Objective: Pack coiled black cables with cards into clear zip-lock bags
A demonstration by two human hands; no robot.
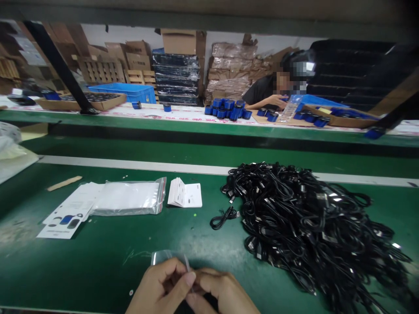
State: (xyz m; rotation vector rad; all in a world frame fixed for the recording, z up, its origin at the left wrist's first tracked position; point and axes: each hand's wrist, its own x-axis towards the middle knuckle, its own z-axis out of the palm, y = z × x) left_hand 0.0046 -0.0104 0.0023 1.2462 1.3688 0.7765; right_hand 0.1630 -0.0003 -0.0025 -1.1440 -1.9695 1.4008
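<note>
At the near edge of the green table, my left hand (163,285) is closed, thumb against fingers, on a small clear plastic bag (160,257). My right hand (222,288) presses against it from the other side, fingers pinched at the bag's edge. The bag's lower part and anything inside it are hidden behind my fingers. Ahead of my hands lie a folded leaflet booklet (193,195) standing partly fanned and one coiled black USB cable (224,218). A big heap of black cables (304,226) spreads to the right.
Printed sheets (62,226) and a zip bag (127,198) of white papers lie left, near a tan strip (64,183). Blue cylindrical items (227,108) and cardboard trays (108,102) stand on the raised ledge. A co-worker (270,89) sits behind it. Dark posts flank the ledge.
</note>
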